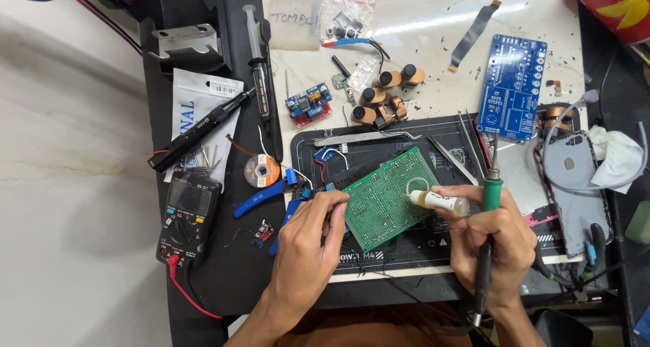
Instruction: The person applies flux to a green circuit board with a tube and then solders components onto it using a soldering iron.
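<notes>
A green perforated circuit board [386,198] lies tilted on a dark work mat [433,242]. My left hand [308,242] pinches the board's left edge with its fingertips. My right hand [491,242] holds a small clear bottle of yellowish liquid [439,201], its white tip pointing left over the board. The same hand also grips a soldering iron with a green collar [491,184], its tip pointing away from me.
A black multimeter [187,215] with a red lead sits at the left. Blue-handled cutters [261,198], a solder wick reel [261,170], tweezers [362,137], a blue circuit board [511,86], several copper-wound cylinders [386,93] and a phone back [572,184] lie around.
</notes>
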